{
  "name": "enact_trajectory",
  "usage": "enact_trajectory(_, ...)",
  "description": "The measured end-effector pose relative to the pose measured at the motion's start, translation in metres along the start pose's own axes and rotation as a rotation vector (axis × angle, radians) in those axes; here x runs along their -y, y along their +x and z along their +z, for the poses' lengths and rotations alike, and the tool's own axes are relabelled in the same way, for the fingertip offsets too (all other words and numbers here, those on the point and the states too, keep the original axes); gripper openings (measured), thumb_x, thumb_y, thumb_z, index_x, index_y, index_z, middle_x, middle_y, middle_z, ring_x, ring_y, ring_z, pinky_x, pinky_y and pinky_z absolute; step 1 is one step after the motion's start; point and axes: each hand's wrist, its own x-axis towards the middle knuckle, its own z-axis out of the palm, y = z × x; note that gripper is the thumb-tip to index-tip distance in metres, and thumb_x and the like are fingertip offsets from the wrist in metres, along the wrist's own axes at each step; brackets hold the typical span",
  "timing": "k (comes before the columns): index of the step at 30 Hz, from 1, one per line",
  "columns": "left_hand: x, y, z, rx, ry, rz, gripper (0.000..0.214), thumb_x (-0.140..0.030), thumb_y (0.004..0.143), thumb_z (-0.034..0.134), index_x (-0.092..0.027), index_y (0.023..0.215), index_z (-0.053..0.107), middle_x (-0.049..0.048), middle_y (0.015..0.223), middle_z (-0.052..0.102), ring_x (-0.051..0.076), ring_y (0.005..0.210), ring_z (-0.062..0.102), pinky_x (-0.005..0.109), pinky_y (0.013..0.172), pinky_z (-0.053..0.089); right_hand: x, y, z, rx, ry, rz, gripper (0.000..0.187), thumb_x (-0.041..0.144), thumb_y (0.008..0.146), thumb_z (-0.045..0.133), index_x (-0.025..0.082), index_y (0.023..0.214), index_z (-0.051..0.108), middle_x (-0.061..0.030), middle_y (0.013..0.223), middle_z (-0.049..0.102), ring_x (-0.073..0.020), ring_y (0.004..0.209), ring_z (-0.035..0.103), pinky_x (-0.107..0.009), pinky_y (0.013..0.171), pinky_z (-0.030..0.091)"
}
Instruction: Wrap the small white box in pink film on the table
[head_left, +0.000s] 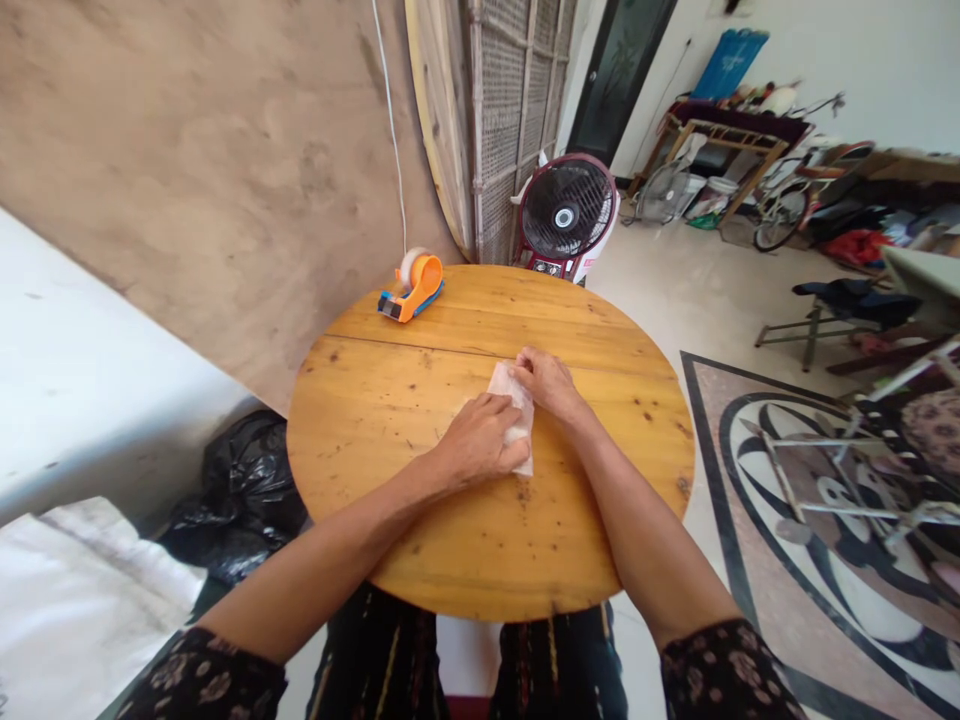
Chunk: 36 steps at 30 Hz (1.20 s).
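On the round wooden table (pixel 360 420) lies a small whitish packet, (pixel 523 428) which looks like translucent plastic or foam wrap; its contents cannot be made out. My left hand (pixel 478 440) is across its left side, fingers curled over the top and thumb at the near edge. At the far right corner, the fingers of my right hand (pixel 549 383) are bent and closed on the packet's edge. An orange and blue tape dispenser (pixel 421 288) with a roll of clear tape stands near the table's far left rim, apart from both hands.
Behind the table stands a dark red and white fan (pixel 568 215). A plywood board (pixel 225 150) leans at the left, with a black plastic bag (pixel 244 490) below it. To the right are a metal-framed chair (pixel 847 490) and a folding stool (pixel 825 315).
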Motion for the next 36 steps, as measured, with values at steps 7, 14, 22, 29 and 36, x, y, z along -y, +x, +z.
enact_trajectory(7,-0.003,-0.001,-0.005,0.042,0.007,-0.045,0.031,-0.029,0.083,0.051,-0.014,0.107,0.065,0.0119,0.112,0.064,0.028,0.109,0.054,0.042,0.096,0.043,-0.011,0.007,0.018,-0.041,0.154,-0.002,0.031,0.028,0.075,0.062,0.020,0.105,0.063,0.0030,0.072,0.062,-0.0132,0.065,0.053,-0.025,0.062,0.038)
enact_trajectory(14,-0.003,-0.002,-0.003,0.033,0.011,-0.046,0.030,-0.029,0.083,0.051,-0.016,0.106,0.065,0.0116,0.114,0.064,0.029,0.110,0.054,0.044,0.094,0.043,-0.018,0.011,0.024,-0.018,0.249,-0.020,0.033,0.029,0.074,0.063,0.019,0.105,0.068,-0.0006,0.087,0.069,-0.0149,0.077,0.059,-0.025,0.071,0.045)
enact_trajectory(22,-0.005,-0.002,-0.006,0.033,0.019,-0.044,0.029,-0.029,0.083,0.051,-0.016,0.107,0.064,0.0117,0.116,0.063,0.029,0.111,0.054,0.043,0.095,0.043,-0.021,0.011,0.026,-0.018,0.332,-0.022,0.024,0.037,0.079,0.055,0.017,0.085,0.068,0.0017,0.069,0.064,-0.0117,0.062,0.054,-0.021,0.058,0.041)
enact_trajectory(29,-0.006,-0.002,-0.007,0.036,0.034,-0.037,0.027,-0.027,0.083,0.052,-0.016,0.105,0.063,0.0113,0.120,0.061,0.029,0.112,0.054,0.043,0.096,0.042,-0.018,0.011,0.027,-0.075,0.335,-0.003,0.026,0.037,0.082,0.050,0.017,0.083,0.066,0.0003,0.072,0.063,-0.0130,0.065,0.053,-0.022,0.060,0.041)
enact_trajectory(36,-0.002,-0.003,-0.004,0.007,0.037,-0.018,0.032,-0.030,0.083,0.053,-0.018,0.110,0.063,0.0109,0.118,0.061,0.029,0.110,0.054,0.044,0.095,0.042,-0.011,0.007,0.028,-0.143,0.199,0.028,0.023,0.035,0.084,0.050,0.019,0.087,0.067,-0.0011,0.078,0.067,-0.0155,0.072,0.057,-0.025,0.067,0.041)
